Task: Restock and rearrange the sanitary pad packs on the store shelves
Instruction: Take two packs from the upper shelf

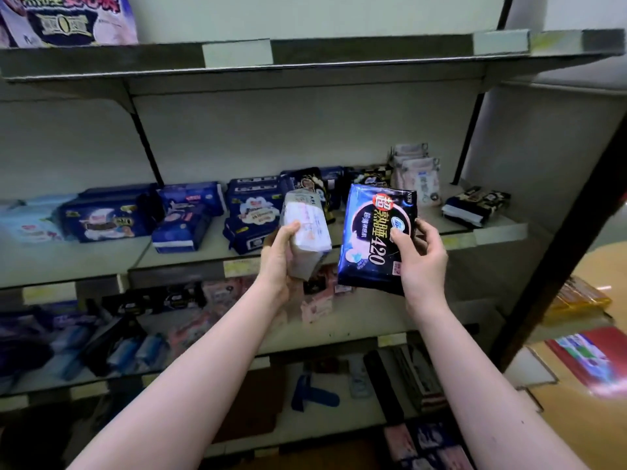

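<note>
While both arms stretch toward the middle shelf [176, 271], the left hand [280, 257] grips a white pack [307, 228], thumb on its upper face. The right hand [422, 261] grips a dark blue pack [375, 232] marked 420 by its right edge. Both are held side by side, apart, before the shelf's edge. At 10 o'clock lies a row of blue packs [105, 218]; at 1 o'clock stand pale pink packs [419, 179].

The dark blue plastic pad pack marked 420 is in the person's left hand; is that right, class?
No: the head view shows the dark blue plastic pad pack marked 420 in the right hand, thumb across its front.
</note>
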The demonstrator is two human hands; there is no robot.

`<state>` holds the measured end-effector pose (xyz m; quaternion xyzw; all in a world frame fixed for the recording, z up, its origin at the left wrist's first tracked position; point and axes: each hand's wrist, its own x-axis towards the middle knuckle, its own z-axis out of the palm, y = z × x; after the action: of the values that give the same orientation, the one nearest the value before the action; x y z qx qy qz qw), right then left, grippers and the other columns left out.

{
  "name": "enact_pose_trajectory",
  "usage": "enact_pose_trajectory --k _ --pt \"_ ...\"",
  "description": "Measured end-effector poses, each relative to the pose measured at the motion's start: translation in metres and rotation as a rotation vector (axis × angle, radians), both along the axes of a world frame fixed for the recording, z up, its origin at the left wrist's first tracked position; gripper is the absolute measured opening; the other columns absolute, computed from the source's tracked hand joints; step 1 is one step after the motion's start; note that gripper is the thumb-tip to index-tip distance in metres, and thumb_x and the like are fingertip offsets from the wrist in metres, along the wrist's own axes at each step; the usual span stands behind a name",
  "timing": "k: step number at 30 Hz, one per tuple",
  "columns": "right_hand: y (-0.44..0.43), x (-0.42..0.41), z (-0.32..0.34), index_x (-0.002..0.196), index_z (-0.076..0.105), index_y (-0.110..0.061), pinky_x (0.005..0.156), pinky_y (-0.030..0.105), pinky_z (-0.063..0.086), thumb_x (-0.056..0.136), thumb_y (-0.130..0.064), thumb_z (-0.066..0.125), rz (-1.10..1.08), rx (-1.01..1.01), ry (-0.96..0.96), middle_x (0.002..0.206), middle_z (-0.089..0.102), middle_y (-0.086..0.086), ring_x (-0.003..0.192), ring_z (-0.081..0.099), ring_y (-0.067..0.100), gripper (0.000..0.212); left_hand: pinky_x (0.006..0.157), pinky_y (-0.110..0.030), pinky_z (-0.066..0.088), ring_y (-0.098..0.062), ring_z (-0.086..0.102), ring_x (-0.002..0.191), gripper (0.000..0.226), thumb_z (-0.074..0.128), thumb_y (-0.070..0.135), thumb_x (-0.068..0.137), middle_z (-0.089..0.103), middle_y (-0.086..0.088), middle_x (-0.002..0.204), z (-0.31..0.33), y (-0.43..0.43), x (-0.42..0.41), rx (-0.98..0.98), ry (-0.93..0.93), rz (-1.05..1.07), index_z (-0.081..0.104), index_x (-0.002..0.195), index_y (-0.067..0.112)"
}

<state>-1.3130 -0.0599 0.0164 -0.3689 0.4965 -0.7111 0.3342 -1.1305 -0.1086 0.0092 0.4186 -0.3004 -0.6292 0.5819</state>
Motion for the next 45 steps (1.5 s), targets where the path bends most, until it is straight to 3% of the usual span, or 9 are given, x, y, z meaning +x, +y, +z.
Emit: enact_pose_trajectory --k 4,6,9,16,22,27,33,38,45 --pt "0.024 -0.020 -0.008 0.124 0.054 -0.015 0.095 0.041 0.052 0.088 -0.017 0.066 0.027 0.025 -0.011 0.102 0.063 -0.006 0.097 0.062 0.011 0.038 0.077 -0.037 0.054 -0.019 0.069 0.070 0.061 0.065 0.042 0.073 0.073 -0.008 0.098 -0.012 0.033 -0.022 0.009 0.033 -0.092 0.059 0.126 0.013" --pt "0.033 -0.025 -0.010 0.124 0.054 -0.016 0.093 0.040 0.053 0.089 -0.017 0.066 0.041 0.030 -0.006 0.101 0.063 -0.006 0.097 0.062 0.011 0.037 0.072 -0.032 0.054 -0.015 0.069 0.065 0.046 0.055 0.043 0.085 0.074 -0.003 0.087 -0.014 0.046 -0.029 0.023 0.049 -0.116 0.058 0.123 0.016" --pt "0.047 -0.025 -0.014 0.124 0.054 -0.017 0.091 0.041 0.054 0.089 -0.021 0.066 0.054 0.041 0.002 0.103 0.064 -0.004 0.100 0.063 0.014 0.038 0.064 -0.029 0.057 -0.016 0.069 0.068 0.059 0.061 0.045 0.074 0.073 -0.004 0.091 -0.018 0.062 -0.029 0.011 0.033 -0.105 0.057 0.125 0.015" --pt "0.063 -0.009 -0.024 0.120 0.054 -0.026 0.086 0.041 0.056 0.087 -0.024 0.067 0.058 0.065 -0.016 0.111 0.066 0.010 0.102 0.066 0.023 0.036 0.059 -0.026 0.056 -0.014 0.068 0.064 0.052 0.053 0.042 0.087 0.072 -0.004 0.094 -0.033 0.072 -0.005 0.036 0.057 -0.173 0.052 0.133 0.017" --pt "0.075 0.018 -0.044 0.111 0.055 -0.028 0.083 0.035 0.054 0.088 -0.016 0.066 0.012 0.130 -0.024 0.100 0.067 0.006 0.091 0.065 0.018 0.028 0.054 -0.030 0.054 -0.020 0.067 0.063 0.086 0.075 0.044 0.046 0.068 -0.011 0.100 -0.065 0.076 0.022 0.139 0.071 -0.149 0.057 0.124 0.012" --pt "0.082 0.023 -0.064 0.113 0.054 -0.026 0.087 0.038 0.055 0.087 -0.016 0.067 0.024 0.205 0.022 0.106 0.067 0.010 0.094 0.066 0.021 0.030 0.065 -0.036 0.054 -0.030 0.066 0.090 0.103 0.080 0.049 0.042 0.064 -0.015 0.124 -0.105 0.080 0.029 0.231 0.030 -0.070 0.047 0.133 0.013" --pt "0.083 -0.002 -0.075 0.115 0.054 -0.023 0.074 0.026 0.055 0.088 -0.014 0.066 0.047 0.221 0.007 0.101 0.067 0.009 0.082 0.065 0.014 0.031 0.073 -0.043 0.052 -0.032 0.065 0.088 0.098 0.078 0.048 0.044 0.065 -0.019 0.119 -0.120 0.084 0.004 0.255 -0.008 -0.041 0.049 0.129 0.008" --pt "0.078 -0.054 -0.085 0.116 0.054 -0.023 0.070 0.023 0.055 0.088 -0.014 0.066 0.067 0.234 -0.022 0.097 0.067 0.005 0.078 0.066 0.011 0.031 0.072 -0.040 0.050 -0.031 0.065 0.087 0.099 0.078 0.049 0.045 0.066 -0.019 0.118 -0.123 0.079 -0.050 0.245 -0.063 -0.042 0.050 0.129 0.006" --pt "0.064 -0.180 -0.107 0.110 0.054 -0.028 0.082 0.029 0.054 0.087 -0.015 0.067 0.087 0.253 -0.042 0.103 0.066 0.001 0.094 0.066 0.015 0.029 0.057 -0.032 0.051 -0.025 0.065 0.077 0.088 0.074 0.047 0.038 0.066 -0.013 0.113 -0.122 0.084 -0.183 0.280 -0.100 0.026 0.050 0.116 0.013"
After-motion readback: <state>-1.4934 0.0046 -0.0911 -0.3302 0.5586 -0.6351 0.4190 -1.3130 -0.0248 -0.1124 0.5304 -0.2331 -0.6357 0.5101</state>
